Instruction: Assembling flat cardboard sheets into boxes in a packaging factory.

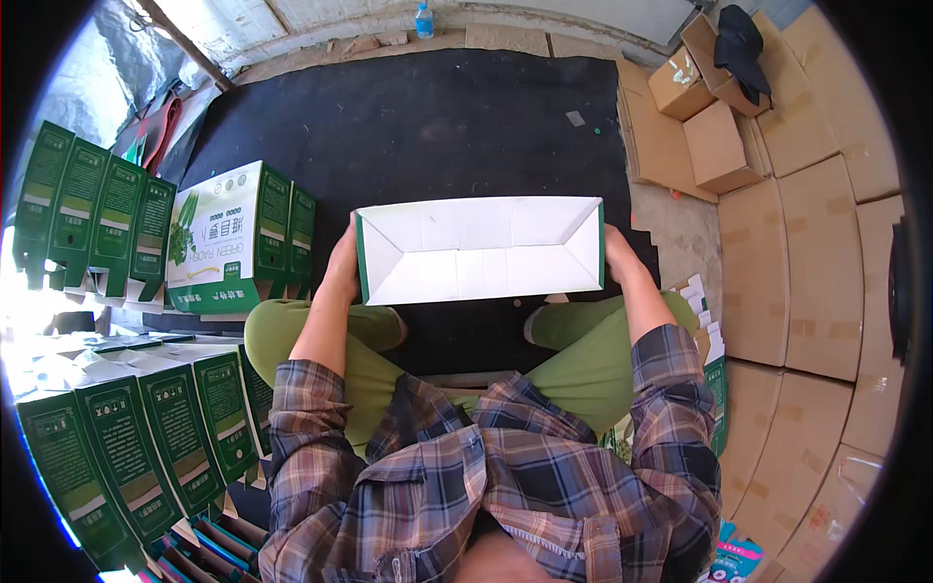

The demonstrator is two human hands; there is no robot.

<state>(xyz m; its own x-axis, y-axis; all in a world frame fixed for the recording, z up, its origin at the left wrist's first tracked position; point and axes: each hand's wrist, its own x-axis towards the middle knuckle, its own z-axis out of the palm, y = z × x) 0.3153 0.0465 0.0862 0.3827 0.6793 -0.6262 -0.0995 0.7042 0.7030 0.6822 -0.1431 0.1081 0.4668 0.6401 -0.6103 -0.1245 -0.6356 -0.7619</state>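
"Left hand [340, 257] grips one end of a white-and-green oblong cardboard box [481, 275], and the right hand [622, 257] mirrors it at the opposite end!"

"How open are they?"

"Half curled, both, bent against the ends with the box held between them. The fingertips are hidden, so I can't tell how deep the grip goes."

"What could go wrong here?"

"Squeeze, for one! Too much push from both ends and the thin card could bow, maybe springing the panels apart along that middle seam. If one hand eases off, that end could drop and slip."

"Anything outside the grip?"

"Just left of the left hand stands a green-and-white printed cardboard carton [209, 248]; a wide swing could knock it."

"So place the box for us."

"Directly right of the left hand, directly left of the right, touching both, white face up. Ahead of both hands spreads a flat black floor sheet [408, 117]; well right of the right hand, plain brown cardboard cartons [821, 272]!"
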